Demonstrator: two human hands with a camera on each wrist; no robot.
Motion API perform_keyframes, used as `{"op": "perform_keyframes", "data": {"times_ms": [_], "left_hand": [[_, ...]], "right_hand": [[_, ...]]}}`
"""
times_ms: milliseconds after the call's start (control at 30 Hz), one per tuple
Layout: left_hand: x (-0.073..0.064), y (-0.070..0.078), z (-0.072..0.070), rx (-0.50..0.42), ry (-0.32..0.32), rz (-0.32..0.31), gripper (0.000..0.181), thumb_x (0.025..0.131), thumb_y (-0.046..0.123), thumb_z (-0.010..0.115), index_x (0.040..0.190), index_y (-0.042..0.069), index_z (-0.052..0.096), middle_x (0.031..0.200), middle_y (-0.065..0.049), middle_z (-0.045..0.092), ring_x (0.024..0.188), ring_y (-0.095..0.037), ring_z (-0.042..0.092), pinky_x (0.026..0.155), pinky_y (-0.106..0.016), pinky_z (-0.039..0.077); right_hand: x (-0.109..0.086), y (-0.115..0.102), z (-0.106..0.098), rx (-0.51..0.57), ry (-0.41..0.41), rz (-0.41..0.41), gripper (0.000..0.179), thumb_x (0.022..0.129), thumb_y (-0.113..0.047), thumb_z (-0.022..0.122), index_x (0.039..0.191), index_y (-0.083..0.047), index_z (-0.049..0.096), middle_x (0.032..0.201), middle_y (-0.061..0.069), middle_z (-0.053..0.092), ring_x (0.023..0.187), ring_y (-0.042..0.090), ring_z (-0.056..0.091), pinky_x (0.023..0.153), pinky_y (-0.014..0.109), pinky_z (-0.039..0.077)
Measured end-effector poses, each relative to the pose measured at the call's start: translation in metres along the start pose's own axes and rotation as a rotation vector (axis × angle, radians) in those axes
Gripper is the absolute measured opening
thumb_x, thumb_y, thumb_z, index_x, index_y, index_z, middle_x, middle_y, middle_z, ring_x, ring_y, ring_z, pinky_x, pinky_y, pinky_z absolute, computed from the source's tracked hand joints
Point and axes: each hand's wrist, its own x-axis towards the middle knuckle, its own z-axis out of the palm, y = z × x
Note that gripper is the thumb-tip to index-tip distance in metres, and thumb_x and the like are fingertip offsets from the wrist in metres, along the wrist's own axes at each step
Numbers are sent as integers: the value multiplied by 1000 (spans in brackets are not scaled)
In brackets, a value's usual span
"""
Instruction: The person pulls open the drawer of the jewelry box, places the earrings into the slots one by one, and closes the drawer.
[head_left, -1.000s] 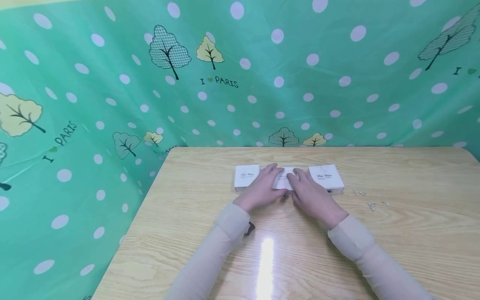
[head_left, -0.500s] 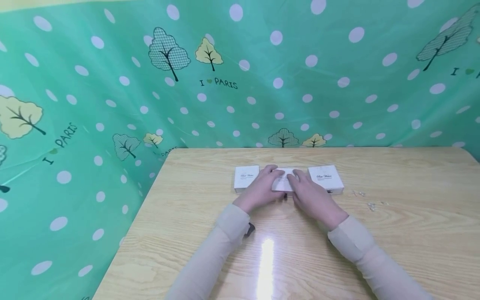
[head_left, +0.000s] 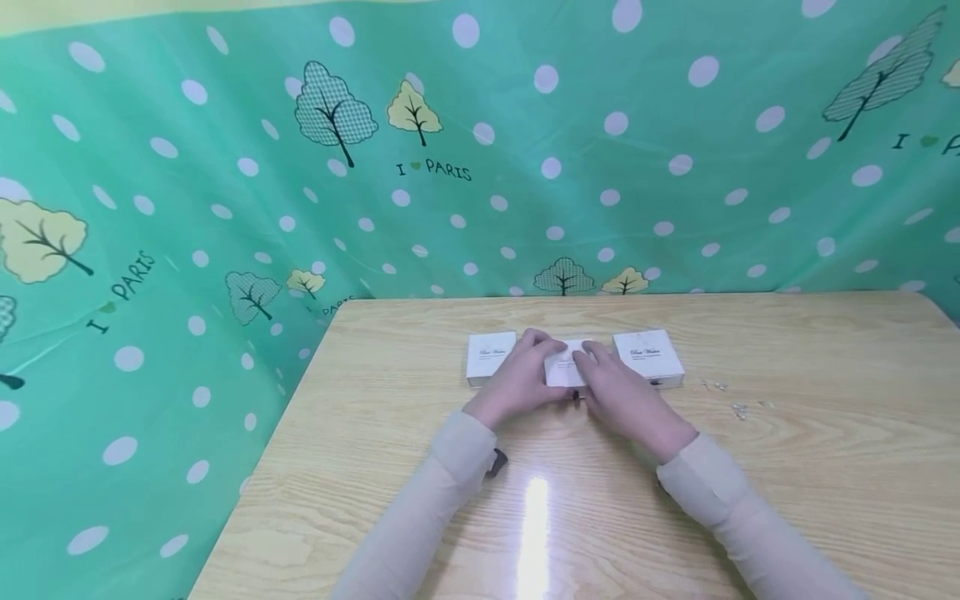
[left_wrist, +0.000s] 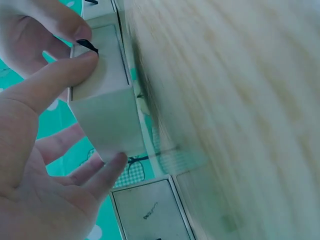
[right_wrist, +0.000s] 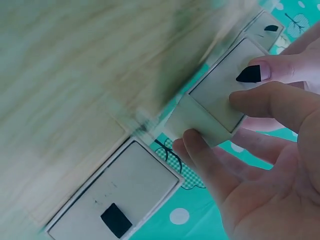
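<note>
Between my two hands is a small white box (head_left: 562, 372) with printing on its lid, the middle one of three in a row. My left hand (head_left: 522, 377) grips its left side, thumb at the near face. The right hand (head_left: 628, 398) holds the other side, fingers over the top. A black ribbon tab (right_wrist: 250, 74) sticks out of the box's front, with both thumbs beside it. In the left wrist view the tab (left_wrist: 88, 46) shows between the thumb tips, and the box's plain end (left_wrist: 107, 122) faces the camera.
Matching white boxes stand on the wooden table (head_left: 360, 467), one to the left (head_left: 491, 355) and a box with "Best Wishes" lettering to the right (head_left: 649, 354). Several tiny clear pieces (head_left: 740, 411) lie right of them. A green polka-dot curtain (head_left: 465, 233) hangs behind the table.
The middle box has come slightly toward me, and its dark tab shows more plainly below the front edge. Both hands keep their hold; the head view has shifted a little.
</note>
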Motion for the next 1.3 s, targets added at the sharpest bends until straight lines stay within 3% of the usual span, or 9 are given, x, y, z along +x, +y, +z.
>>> {"op": "perform_keyframes", "data": {"times_ms": [400,600,1033,1300], "left_hand": [[-10,-2,-3,-16,38,17,71,76,39,85,137,13,58,135,-2,48,112,-14,53,104,-29,47],[-16,3,-7,-3,42,17,72,75,40,86,136,14,58,135,-1,48,115,-14,54,105,-31,47],[-35,9,-15,60,45,57,70,72,41,88,131,15,62,128,1,52,110,-13,55,101,-29,48],[-48,17,-15,94,29,65,69,72,43,87,130,15,62,123,1,53,105,-12,54,95,-27,51]], "right_hand": [[-7,-6,-7,35,42,-40,47,88,-1,68,134,2,57,141,32,46,123,47,54,96,55,52],[-12,-8,-12,55,41,-51,48,87,0,67,134,1,57,142,32,45,124,46,54,97,55,51],[-29,-17,-18,23,80,-127,50,84,-1,71,133,-2,59,138,29,50,106,40,64,77,45,60],[-39,-21,-20,40,54,-142,51,82,0,73,132,-4,61,137,26,52,100,35,66,84,44,59]]}}
